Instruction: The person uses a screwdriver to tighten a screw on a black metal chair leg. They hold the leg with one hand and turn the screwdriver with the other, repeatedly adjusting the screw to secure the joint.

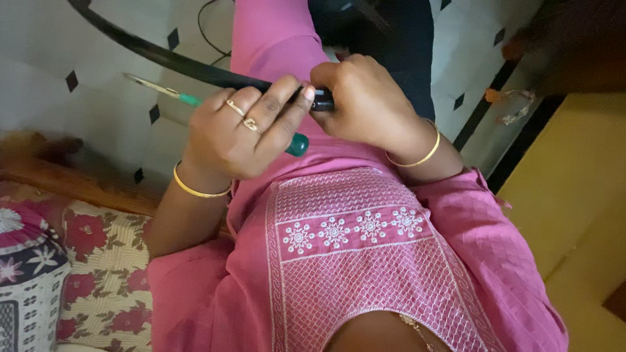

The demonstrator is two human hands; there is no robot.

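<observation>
We see a long black curved bar (176, 62) running from the top left corner of the view down to our lap, where both hands meet over the pink dress (352, 261). It looks stiff and fairly light, smooth enough to slip, so we judge the best grip is close to its near end, where the hands already are. Our right hand (368, 104) is closed around that black end, fingers curled tight over it. Our left hand (238, 133) is wrapped around a screwdriver (195, 101) with a green handle, its thin metal shaft pointing left over the tiled floor (98, 111); the index finger lies stretched along the bar. The screwdriver is hard and light, and we reckon the thick handle is the place to hold it.

The far end of the bar is cut off by the top edge. What the right hand covers at the bar's end we cannot make out, and the shaft's tip is blurred.
</observation>
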